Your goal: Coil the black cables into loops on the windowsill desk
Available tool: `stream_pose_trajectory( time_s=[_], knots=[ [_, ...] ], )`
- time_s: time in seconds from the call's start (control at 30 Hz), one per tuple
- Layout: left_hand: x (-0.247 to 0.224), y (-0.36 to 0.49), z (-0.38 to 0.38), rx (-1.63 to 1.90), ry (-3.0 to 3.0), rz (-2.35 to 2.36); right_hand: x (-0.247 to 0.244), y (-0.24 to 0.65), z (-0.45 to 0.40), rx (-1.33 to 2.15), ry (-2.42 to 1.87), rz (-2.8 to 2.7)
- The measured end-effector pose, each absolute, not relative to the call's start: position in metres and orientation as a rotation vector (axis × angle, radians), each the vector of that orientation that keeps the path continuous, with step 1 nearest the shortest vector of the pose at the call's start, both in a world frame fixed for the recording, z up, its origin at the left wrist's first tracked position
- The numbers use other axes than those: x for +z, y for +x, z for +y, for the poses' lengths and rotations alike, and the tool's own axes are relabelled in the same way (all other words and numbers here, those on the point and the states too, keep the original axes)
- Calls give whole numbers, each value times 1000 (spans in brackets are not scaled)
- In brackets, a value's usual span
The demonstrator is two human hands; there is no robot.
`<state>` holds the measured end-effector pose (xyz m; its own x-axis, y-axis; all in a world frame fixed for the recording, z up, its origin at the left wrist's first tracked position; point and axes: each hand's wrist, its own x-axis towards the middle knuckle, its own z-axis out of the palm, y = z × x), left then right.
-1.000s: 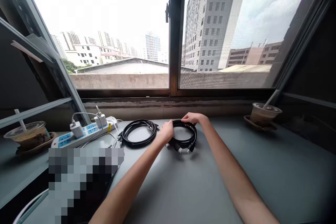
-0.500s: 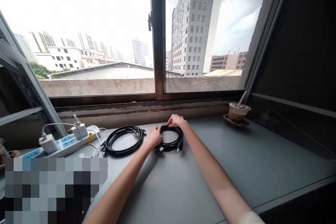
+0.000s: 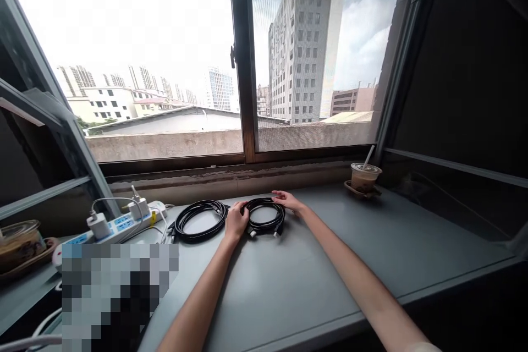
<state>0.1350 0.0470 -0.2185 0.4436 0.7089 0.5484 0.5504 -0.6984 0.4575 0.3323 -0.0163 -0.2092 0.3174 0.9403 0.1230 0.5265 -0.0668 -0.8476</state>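
Note:
A coiled black cable [image 3: 264,226] lies on the grey tabletop between my two hands, its light-tipped plugs pointing toward me. At the coil's left edge, my left hand [image 3: 236,221] has its thumb and fingers closed around the loops; some fingertips are hidden. My right hand [image 3: 290,202] is at the coil's upper right side, its fingers stretched out and apart over the rim. Left of my left hand lies a second, larger coiled black cable [image 3: 181,231], flat on the table and close to that hand.
A white power strip [image 3: 117,225] with plugged-in chargers and thin white cords is at the left. An iced drink cup [image 3: 365,179] with a straw stands in a holder at the back right. Another cup [image 3: 20,242] sits far left. The window [image 3: 247,93] rises behind the table [image 3: 297,297].
My right hand has opened its fingers and shifted to the coil's right side. My left hand stays at the coil's left edge, more upright. The view has turned slightly left and tilted.

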Motion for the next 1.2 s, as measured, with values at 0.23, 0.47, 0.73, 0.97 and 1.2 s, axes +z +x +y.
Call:
stream_pose_trajectory(
  time_s=[0.23, 0.47, 0.73, 0.97, 1.2],
  knots=[
    [-213, 129, 16, 1282, 2528, 910, -227, 359, -59, 421, -1780, -1173],
    [-208, 123, 4, 1365, 2581, 904, -231, 351, -76, 77, -2058, -1217],
    [-202, 113, 0, 1432, 2629, 958, -230, 339, -80, -123, -2281, -1281],
    [-207, 117, 5, 1380, 2721, 913, -231, 342, -79, -139, -2339, -1275],
    [-208, 123, 9, 1260, 2875, 737, -231, 339, -74, -159, -2375, -1254]
  ],
)
